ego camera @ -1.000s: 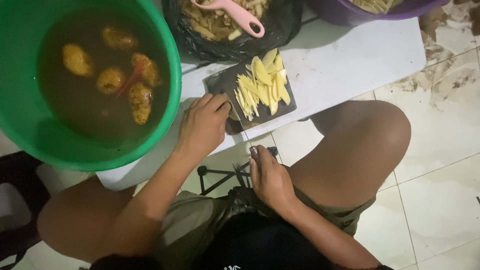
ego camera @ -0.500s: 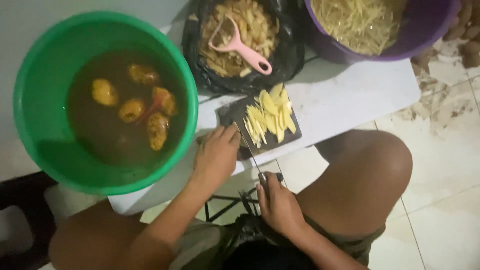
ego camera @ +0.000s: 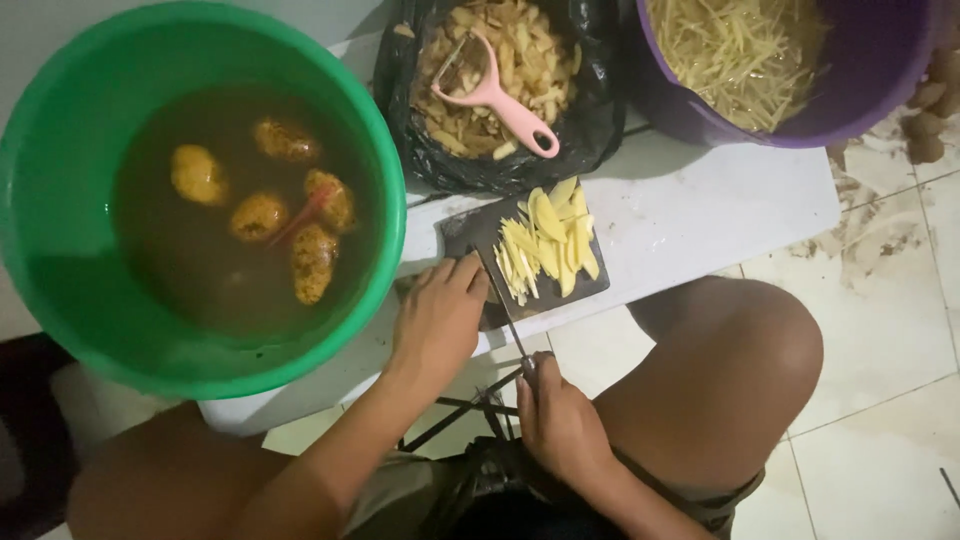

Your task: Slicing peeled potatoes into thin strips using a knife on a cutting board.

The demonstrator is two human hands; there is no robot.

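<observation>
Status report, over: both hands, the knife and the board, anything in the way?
Left hand flat on board. Right hand grips knife, blade beside potato strips. Green tub close left; cutting path free.

Knife [ego camera: 505,310] slanted at dark cutting board [ego camera: 470,235] edge beside yellow potato strips [ego camera: 550,240].

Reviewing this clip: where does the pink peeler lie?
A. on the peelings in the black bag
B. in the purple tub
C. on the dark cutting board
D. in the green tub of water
A: the pink peeler rests on the peelings inside the black bag, above the cutting board.
</observation>
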